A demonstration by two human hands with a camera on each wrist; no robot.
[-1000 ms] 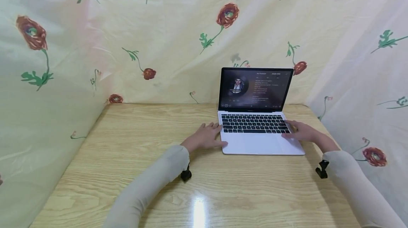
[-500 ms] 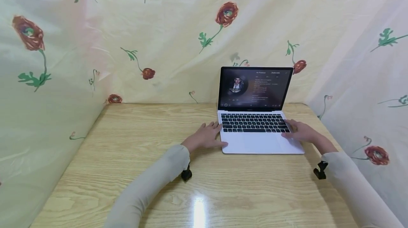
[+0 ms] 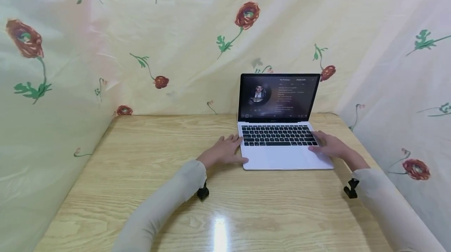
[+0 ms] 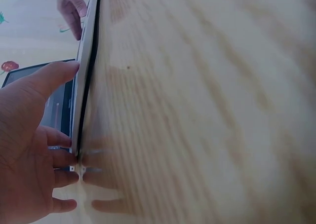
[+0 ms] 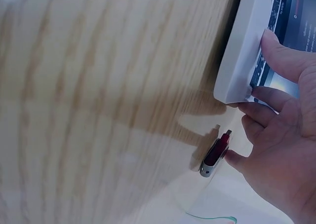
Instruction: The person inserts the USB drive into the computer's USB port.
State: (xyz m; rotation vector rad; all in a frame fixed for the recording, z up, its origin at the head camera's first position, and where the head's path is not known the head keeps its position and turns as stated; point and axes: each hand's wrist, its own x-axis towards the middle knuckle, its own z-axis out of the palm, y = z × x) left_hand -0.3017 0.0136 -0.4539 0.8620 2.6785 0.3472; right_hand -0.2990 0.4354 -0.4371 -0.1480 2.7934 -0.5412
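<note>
An open silver laptop (image 3: 278, 159) with a black keyboard stands at the back right of the wooden table, its dark screen (image 3: 280, 97) lit with a round picture and lines of text. My left hand (image 3: 223, 152) rests at its left side, thumb on the front left corner and fingers spread along the edge. Over the right edge lies my right hand (image 3: 332, 145), its thumb on the palm rest and index finger by the keys. In the right wrist view, a red and silver USB stick (image 5: 216, 152) is on the table beside my little finger.
The wooden table (image 3: 155, 181) reaches back to a pale cloth (image 3: 190, 40) printed with red flowers, which also hangs at both sides. Black wrist mounts (image 3: 203, 191) hang under the sleeves. Light glares off the table's front.
The head view has shifted slightly, so everything sits a little further left in it. Both hands keep their places on the laptop.
</note>
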